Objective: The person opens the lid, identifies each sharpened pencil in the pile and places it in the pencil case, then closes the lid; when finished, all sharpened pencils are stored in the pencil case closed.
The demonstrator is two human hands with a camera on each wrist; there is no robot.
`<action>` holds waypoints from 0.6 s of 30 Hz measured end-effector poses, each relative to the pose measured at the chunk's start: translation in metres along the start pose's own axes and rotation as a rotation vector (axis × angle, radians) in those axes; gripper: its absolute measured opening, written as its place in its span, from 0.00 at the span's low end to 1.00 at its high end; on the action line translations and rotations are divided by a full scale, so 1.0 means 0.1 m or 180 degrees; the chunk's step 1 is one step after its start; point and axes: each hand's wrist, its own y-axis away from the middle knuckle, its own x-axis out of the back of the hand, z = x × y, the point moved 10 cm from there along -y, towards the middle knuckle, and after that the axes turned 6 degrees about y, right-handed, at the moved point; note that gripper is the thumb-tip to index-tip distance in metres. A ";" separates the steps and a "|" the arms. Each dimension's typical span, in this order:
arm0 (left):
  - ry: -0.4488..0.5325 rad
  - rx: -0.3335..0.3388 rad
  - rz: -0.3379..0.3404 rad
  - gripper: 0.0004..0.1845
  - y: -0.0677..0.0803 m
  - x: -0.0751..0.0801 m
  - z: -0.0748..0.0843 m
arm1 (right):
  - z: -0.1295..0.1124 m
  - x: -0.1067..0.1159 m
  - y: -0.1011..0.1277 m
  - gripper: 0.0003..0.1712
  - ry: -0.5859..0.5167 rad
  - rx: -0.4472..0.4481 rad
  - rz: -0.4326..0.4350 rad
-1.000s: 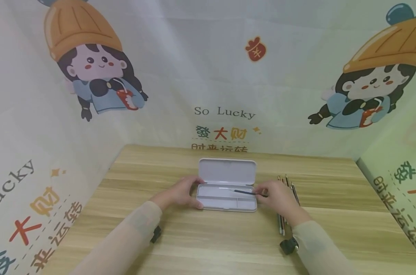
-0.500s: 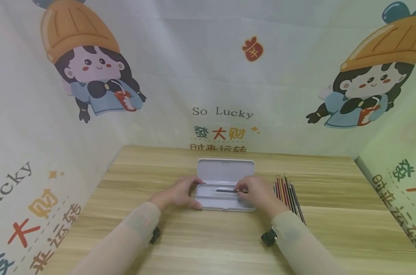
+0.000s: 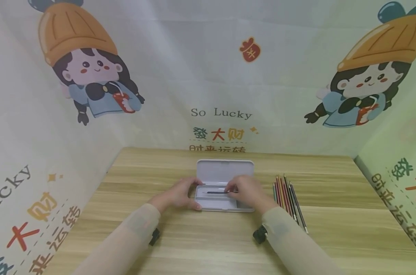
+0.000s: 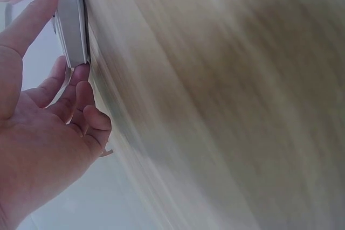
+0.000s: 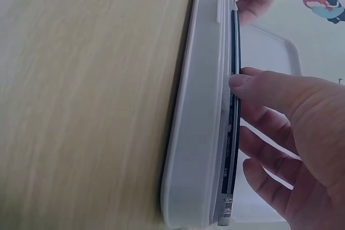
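The right hand (image 3: 246, 190) is pinching a dark pencil (image 3: 217, 192) and laying it into the open white case (image 3: 225, 170), which the left hand (image 3: 179, 194) is gripping at its end to steady it; next, I judge, comes letting go and reaching for the pencils (image 3: 288, 198) lying on the surface (image 3: 332, 229).

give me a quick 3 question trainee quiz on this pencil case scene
1. True or false: the lid of the white plastic pencil case is shut.
2. Which hand holds the dark pencil over the case's tray? A) left hand B) right hand
3. Fill in: the row of coloured pencils lies on the wooden table to the ____ of the case, on the person's own side.

Key
1. False: the lid stands open behind the tray.
2. B: the right hand pinches the pencil, while the left hand grips the case's left end.
3. Right, apart from the case.
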 end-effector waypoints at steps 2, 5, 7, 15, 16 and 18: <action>-0.0013 0.0003 0.0008 0.45 0.00 0.00 0.00 | -0.03 -0.01 -0.01 0.06 -0.0010 0.0043 0.0002; -0.0022 0.0002 0.0007 0.45 0.00 0.00 0.00 | -0.06 -0.02 -0.04 0.06 -0.0030 0.0047 -0.0018; -0.0019 -0.0009 0.0002 0.45 0.01 0.00 0.00 | -0.08 -0.04 -0.05 0.06 -0.0040 0.0046 -0.0035; -0.0019 -0.0042 0.0002 0.44 0.01 0.01 0.01 | -0.05 -0.13 -0.10 0.06 -0.0054 -0.0049 -0.0135; -0.0017 -0.0047 0.0006 0.44 0.01 0.01 0.01 | -0.05 -0.14 -0.11 0.06 -0.0085 -0.0055 -0.0154; -0.0008 -0.0049 -0.0002 0.44 0.01 0.01 0.01 | -0.04 -0.15 -0.12 0.05 -0.0149 -0.0078 -0.0207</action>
